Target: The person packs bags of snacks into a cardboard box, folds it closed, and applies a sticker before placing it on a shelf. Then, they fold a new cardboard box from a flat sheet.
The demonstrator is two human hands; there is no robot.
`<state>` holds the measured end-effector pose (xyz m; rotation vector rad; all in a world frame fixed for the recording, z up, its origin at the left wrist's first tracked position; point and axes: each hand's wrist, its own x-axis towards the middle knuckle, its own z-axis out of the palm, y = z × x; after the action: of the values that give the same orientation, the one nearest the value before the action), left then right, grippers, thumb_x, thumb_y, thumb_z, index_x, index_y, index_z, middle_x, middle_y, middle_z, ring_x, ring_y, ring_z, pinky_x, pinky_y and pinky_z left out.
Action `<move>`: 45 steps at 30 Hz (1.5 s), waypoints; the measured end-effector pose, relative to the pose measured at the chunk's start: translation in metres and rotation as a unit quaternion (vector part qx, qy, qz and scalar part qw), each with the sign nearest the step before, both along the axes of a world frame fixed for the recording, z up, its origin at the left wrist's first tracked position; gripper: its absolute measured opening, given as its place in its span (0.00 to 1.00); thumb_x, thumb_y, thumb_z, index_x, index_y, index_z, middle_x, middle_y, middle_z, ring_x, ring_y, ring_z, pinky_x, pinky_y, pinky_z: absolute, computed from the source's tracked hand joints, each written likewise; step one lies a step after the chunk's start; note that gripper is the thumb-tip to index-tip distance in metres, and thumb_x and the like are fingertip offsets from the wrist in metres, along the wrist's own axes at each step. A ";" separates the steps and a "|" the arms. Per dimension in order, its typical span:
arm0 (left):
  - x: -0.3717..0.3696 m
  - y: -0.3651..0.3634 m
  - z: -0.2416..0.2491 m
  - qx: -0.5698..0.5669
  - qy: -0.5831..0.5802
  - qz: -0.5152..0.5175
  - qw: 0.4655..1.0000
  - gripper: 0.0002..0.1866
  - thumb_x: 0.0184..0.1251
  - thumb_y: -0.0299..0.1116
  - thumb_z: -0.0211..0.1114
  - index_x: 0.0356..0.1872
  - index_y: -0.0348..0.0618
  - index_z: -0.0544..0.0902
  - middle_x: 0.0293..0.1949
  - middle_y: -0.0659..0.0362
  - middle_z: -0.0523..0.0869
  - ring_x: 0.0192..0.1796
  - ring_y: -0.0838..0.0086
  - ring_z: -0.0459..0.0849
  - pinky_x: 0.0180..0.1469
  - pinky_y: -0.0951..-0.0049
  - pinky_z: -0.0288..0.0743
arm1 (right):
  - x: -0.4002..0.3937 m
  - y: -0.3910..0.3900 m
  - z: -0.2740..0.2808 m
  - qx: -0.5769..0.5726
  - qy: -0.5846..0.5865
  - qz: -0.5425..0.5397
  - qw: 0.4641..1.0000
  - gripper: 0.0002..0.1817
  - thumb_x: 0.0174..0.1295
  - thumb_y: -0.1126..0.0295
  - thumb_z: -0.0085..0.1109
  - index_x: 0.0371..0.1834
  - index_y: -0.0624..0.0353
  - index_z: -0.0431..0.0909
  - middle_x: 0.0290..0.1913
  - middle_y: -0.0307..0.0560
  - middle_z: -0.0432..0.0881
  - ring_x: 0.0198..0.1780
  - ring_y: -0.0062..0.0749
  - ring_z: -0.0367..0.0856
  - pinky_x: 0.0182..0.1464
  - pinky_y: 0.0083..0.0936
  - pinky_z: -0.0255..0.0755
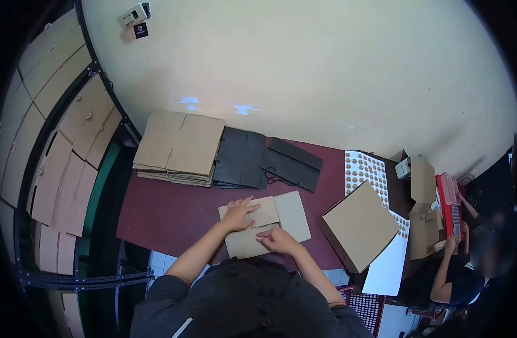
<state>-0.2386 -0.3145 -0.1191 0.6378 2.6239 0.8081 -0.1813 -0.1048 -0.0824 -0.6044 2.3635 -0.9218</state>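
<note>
A brown cardboard box (294, 217), folded flat with its flaps showing, lies on the dark red table in front of me. My left hand (240, 216) rests on its left flap, palm down with fingers spread. Lower on the cardboard, near the gap between the flaps, is my right hand (277, 241). Its fingers are bent and pressed together against the board. Whether a small thing sits between them is hidden.
A stack of flat brown cardboard (179, 143) stands at the back left, beside black folded sheets (240, 158) and black scissors (278, 177). At right are a closed box (361, 225) and sticker sheets (365, 169). Shelves of boxes (58, 174) line the left. Another person (461, 276) works far right.
</note>
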 end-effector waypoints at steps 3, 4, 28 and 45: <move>0.008 0.025 -0.008 0.038 0.106 0.001 0.994 0.37 0.48 0.53 0.69 0.64 0.66 0.74 0.69 0.47 0.63 0.70 0.49 0.60 0.69 0.39 0.43 | 0.008 0.007 -0.003 -0.076 0.004 -0.027 0.997 0.23 0.62 0.57 0.57 0.53 0.62 0.80 0.43 0.60 0.84 0.38 0.43 0.84 0.47 0.30 0.75; 0.010 0.031 -0.007 0.018 0.125 0.002 0.992 0.41 0.44 0.56 0.70 0.66 0.67 0.72 0.69 0.47 0.63 0.70 0.49 0.59 0.70 0.39 0.41 | 0.012 0.009 0.002 -0.085 -0.005 -0.035 0.996 0.22 0.64 0.57 0.56 0.53 0.62 0.79 0.43 0.59 0.84 0.39 0.40 0.84 0.47 0.29 0.75; 0.011 0.043 0.001 0.121 0.108 0.018 0.987 0.26 0.62 0.27 0.56 0.65 0.46 0.70 0.67 0.48 0.69 0.71 0.50 0.62 0.74 0.47 0.42 | -0.006 0.022 0.034 -0.099 0.116 -0.208 0.966 0.28 0.61 0.80 0.48 0.68 0.59 0.64 0.58 0.63 0.75 0.59 0.55 0.75 0.61 0.37 0.68; -0.006 0.037 0.008 0.204 0.010 -0.008 0.979 0.27 0.60 0.22 0.55 0.63 0.45 0.73 0.65 0.53 0.72 0.72 0.54 0.62 0.75 0.52 0.45 | 0.008 0.032 0.043 -0.083 0.086 -0.129 0.984 0.29 0.59 0.85 0.43 0.67 0.58 0.65 0.62 0.64 0.70 0.62 0.57 0.69 0.65 0.38 0.66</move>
<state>-0.2449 -0.2775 -0.1114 0.7712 2.4795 1.3590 -0.1737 -0.0727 -0.0396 -0.4617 2.5812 -1.2344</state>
